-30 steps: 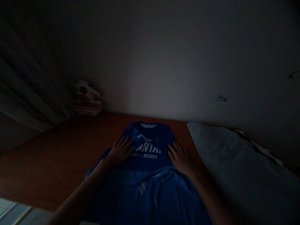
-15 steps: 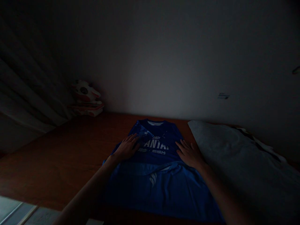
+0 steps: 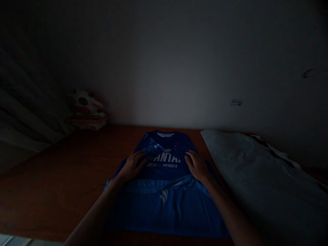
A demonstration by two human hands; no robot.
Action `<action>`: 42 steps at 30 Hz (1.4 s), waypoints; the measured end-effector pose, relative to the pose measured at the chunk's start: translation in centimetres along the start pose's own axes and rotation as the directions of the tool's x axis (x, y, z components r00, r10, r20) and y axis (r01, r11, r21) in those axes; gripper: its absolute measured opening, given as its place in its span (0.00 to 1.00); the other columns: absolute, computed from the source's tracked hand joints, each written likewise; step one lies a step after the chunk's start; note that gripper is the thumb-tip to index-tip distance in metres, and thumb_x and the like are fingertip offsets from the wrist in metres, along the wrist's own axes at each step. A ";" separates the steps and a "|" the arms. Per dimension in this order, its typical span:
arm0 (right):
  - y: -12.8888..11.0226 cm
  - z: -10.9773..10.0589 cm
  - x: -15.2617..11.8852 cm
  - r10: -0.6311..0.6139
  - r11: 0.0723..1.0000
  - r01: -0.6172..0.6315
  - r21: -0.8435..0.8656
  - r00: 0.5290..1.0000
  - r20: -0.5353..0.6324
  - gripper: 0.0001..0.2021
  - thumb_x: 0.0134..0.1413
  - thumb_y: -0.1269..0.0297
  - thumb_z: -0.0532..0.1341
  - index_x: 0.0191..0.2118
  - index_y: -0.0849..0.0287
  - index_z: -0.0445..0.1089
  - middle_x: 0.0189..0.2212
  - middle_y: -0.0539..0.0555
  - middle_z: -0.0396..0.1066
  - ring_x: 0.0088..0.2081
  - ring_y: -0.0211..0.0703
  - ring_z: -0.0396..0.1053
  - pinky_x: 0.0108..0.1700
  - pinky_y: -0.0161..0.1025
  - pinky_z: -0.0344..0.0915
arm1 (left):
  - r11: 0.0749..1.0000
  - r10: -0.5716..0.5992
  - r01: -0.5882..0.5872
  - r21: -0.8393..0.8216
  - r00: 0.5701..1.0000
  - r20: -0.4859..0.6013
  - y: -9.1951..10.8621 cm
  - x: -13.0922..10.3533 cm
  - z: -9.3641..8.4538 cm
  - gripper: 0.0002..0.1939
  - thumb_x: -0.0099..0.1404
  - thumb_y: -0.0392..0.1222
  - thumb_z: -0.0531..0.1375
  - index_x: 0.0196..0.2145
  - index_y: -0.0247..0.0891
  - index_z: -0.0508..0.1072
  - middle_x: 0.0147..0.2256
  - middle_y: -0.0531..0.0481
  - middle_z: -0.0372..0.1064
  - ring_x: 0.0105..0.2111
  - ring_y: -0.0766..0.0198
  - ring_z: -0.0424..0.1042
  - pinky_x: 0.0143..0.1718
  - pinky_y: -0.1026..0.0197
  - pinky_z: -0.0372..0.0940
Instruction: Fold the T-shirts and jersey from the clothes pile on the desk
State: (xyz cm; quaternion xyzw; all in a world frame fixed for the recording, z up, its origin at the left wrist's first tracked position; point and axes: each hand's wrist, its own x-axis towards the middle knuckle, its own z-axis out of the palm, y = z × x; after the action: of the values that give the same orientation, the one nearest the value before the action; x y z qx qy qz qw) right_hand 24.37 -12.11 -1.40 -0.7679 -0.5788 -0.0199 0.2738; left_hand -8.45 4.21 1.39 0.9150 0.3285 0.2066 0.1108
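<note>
A dark blue sleeveless shirt (image 3: 161,174) with white lettering lies front up in the middle, its neckline toward the wall. Over its near part is a lighter blue piece of cloth (image 3: 187,212) with a white flame-like mark; I cannot tell whether it is part of the shirt. My left hand (image 3: 132,166) rests on the shirt's left side, fingers loosely bent and apart, partly over the lettering. On the right side of the shirt lies my right hand (image 3: 197,167), palm down, fingers slightly bent and spread. Neither hand grips the cloth.
All this lies on a brown-orange sheet (image 3: 64,177) against a grey wall (image 3: 164,68). A grey pillow or blanket (image 3: 238,164) lies at right. At the far left corner a cow-like plush or figure (image 3: 85,102) sits on a box, beside a curtain (image 3: 20,102). The light is dim.
The view has turned slightly, shifting the scene left. My right hand has moved slightly inward toward the lettering, and the fingers of both hands are a little more bent. The shirt lies much as before.
</note>
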 end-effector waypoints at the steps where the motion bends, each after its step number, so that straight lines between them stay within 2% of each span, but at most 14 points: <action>1: 0.4 -0.6 0.0 0.013 1.000 -0.012 0.012 0.998 -0.054 0.22 0.69 0.54 0.48 0.54 0.59 0.72 0.58 0.63 0.71 0.61 0.51 0.66 0.64 0.51 0.58 | 1.000 0.012 -0.014 -0.028 0.999 -0.048 0.0 -0.1 -0.8 0.25 0.73 0.55 0.50 0.56 0.38 0.73 0.59 0.39 0.70 0.59 0.51 0.69 0.63 0.44 0.62; 4: 2.0 -3.2 -0.6 0.050 0.999 -0.050 -0.006 0.996 -0.078 0.15 0.64 0.59 0.53 0.42 0.58 0.75 0.46 0.61 0.76 0.49 0.50 0.73 0.56 0.45 0.66 | 0.996 0.051 -0.057 -0.070 0.995 -0.087 -0.4 -1.3 -4.1 0.21 0.72 0.54 0.51 0.49 0.40 0.76 0.50 0.42 0.76 0.51 0.54 0.75 0.56 0.52 0.69; 7: 4.2 -6.2 -2.2 0.051 0.999 -0.052 0.016 0.998 0.049 0.14 0.60 0.55 0.56 0.38 0.57 0.75 0.40 0.59 0.76 0.46 0.51 0.74 0.52 0.45 0.67 | 0.995 0.074 -0.071 -0.073 0.996 0.045 -1.4 -3.9 -7.2 0.18 0.70 0.54 0.54 0.46 0.42 0.78 0.46 0.45 0.78 0.45 0.56 0.78 0.50 0.57 0.72; 9: 5.3 -7.7 -3.6 0.078 0.992 -0.093 0.089 0.983 0.167 0.17 0.58 0.48 0.58 0.38 0.57 0.76 0.38 0.58 0.77 0.42 0.50 0.75 0.48 0.45 0.68 | 0.997 0.054 -0.046 -0.063 0.989 0.136 -2.3 -6.2 -8.4 0.18 0.67 0.54 0.57 0.47 0.44 0.78 0.47 0.46 0.78 0.45 0.54 0.78 0.49 0.56 0.73; 12: 6.2 -8.8 -5.7 0.141 0.963 -0.202 0.178 0.942 0.306 0.21 0.52 0.43 0.62 0.40 0.57 0.76 0.32 0.55 0.77 0.34 0.47 0.74 0.38 0.42 0.69 | 0.999 0.004 0.005 -0.051 0.982 0.188 -3.3 -9.3 -9.0 0.19 0.63 0.53 0.60 0.50 0.50 0.79 0.51 0.46 0.77 0.48 0.49 0.77 0.52 0.52 0.72; 16: 5.9 -8.9 -7.4 0.130 0.942 -0.224 0.249 0.929 0.346 0.17 0.49 0.46 0.63 0.33 0.56 0.75 0.27 0.52 0.75 0.30 0.44 0.72 0.32 0.38 0.66 | 0.999 0.032 -0.033 0.000 0.980 0.198 -3.3 -11.4 -8.8 0.24 0.60 0.48 0.61 0.55 0.52 0.76 0.55 0.49 0.75 0.52 0.48 0.75 0.57 0.50 0.69; 19: 5.6 -9.1 -7.7 0.138 0.921 -0.249 0.299 0.928 0.347 0.15 0.48 0.48 0.63 0.31 0.55 0.73 0.25 0.50 0.75 0.28 0.42 0.71 0.31 0.37 0.65 | 0.998 0.007 -0.017 0.052 0.983 0.182 -2.9 -11.4 -8.8 0.23 0.58 0.44 0.60 0.52 0.48 0.78 0.52 0.47 0.77 0.49 0.52 0.77 0.54 0.55 0.71; 24: 6.1 -10.6 -7.6 0.187 0.870 -0.312 0.382 0.925 0.330 0.24 0.43 0.47 0.65 0.44 0.56 0.76 0.37 0.56 0.79 0.34 0.48 0.75 0.38 0.42 0.71 | 0.998 -0.019 0.008 0.060 0.985 0.171 -3.7 -10.4 -9.2 0.16 0.59 0.42 0.57 0.42 0.46 0.81 0.42 0.47 0.80 0.41 0.56 0.79 0.45 0.61 0.73; 28: 6.4 -12.0 -7.7 0.166 0.841 -0.353 0.409 0.890 0.425 0.23 0.48 0.43 0.64 0.41 0.56 0.78 0.38 0.58 0.80 0.38 0.53 0.77 0.42 0.46 0.72 | 0.998 -0.061 0.059 0.021 0.991 0.117 -4.2 -9.6 -9.7 0.14 0.62 0.49 0.58 0.39 0.45 0.81 0.41 0.46 0.80 0.40 0.56 0.78 0.44 0.61 0.71; 31: 6.6 -13.0 -7.6 0.181 0.827 -0.349 0.440 0.907 0.380 0.23 0.46 0.39 0.65 0.36 0.56 0.78 0.37 0.58 0.80 0.41 0.55 0.77 0.44 0.46 0.73 | 0.992 -0.116 0.118 -0.035 0.991 0.071 -4.3 -8.9 -10.4 0.16 0.62 0.55 0.58 0.37 0.45 0.81 0.40 0.46 0.80 0.39 0.55 0.78 0.43 0.60 0.71; 34: 6.7 -13.6 -7.3 0.239 0.797 -0.398 0.455 0.899 0.368 0.26 0.46 0.35 0.65 0.37 0.55 0.77 0.29 0.55 0.79 0.34 0.52 0.78 0.36 0.44 0.74 | 0.952 -0.264 0.282 -0.120 0.954 0.146 -4.3 -8.2 -10.8 0.21 0.62 0.60 0.56 0.36 0.43 0.80 0.27 0.50 0.77 0.28 0.57 0.76 0.30 0.61 0.69; 37: 6.4 -12.7 -7.1 0.315 0.697 -0.500 0.514 0.857 0.407 0.30 0.49 0.31 0.61 0.42 0.55 0.73 0.23 0.53 0.76 0.24 0.49 0.75 0.25 0.42 0.71 | 0.844 -0.372 0.431 -0.319 0.899 0.230 -3.9 -7.2 -10.0 0.26 0.61 0.65 0.54 0.36 0.40 0.77 0.18 0.53 0.71 0.18 0.60 0.70 0.21 0.62 0.64; 40: 5.5 -10.1 -7.3 0.349 0.582 -0.490 0.648 0.871 0.345 0.30 0.51 0.31 0.59 0.43 0.54 0.68 0.34 0.60 0.81 0.35 0.53 0.80 0.37 0.47 0.77 | 0.735 -0.379 0.416 -0.535 0.907 0.185 -3.1 -6.3 -7.9 0.27 0.60 0.68 0.55 0.34 0.39 0.72 0.26 0.47 0.77 0.25 0.57 0.76 0.28 0.58 0.71; 42: 4.8 -8.3 -7.8 0.337 0.602 -0.424 0.677 0.903 0.266 0.30 0.52 0.29 0.58 0.43 0.54 0.66 0.39 0.64 0.81 0.43 0.56 0.80 0.47 0.51 0.76 | 0.732 -0.398 0.388 -0.560 0.911 0.110 -2.8 -6.2 -6.3 0.28 0.60 0.70 0.54 0.33 0.39 0.71 0.32 0.44 0.79 0.32 0.54 0.78 0.35 0.56 0.73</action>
State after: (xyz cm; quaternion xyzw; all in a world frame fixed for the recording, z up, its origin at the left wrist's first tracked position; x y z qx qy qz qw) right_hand 28.47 -23.48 1.03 -0.7029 -0.3766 0.3100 0.5177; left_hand -17.18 2.70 4.18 0.7470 0.4382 0.2749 0.4177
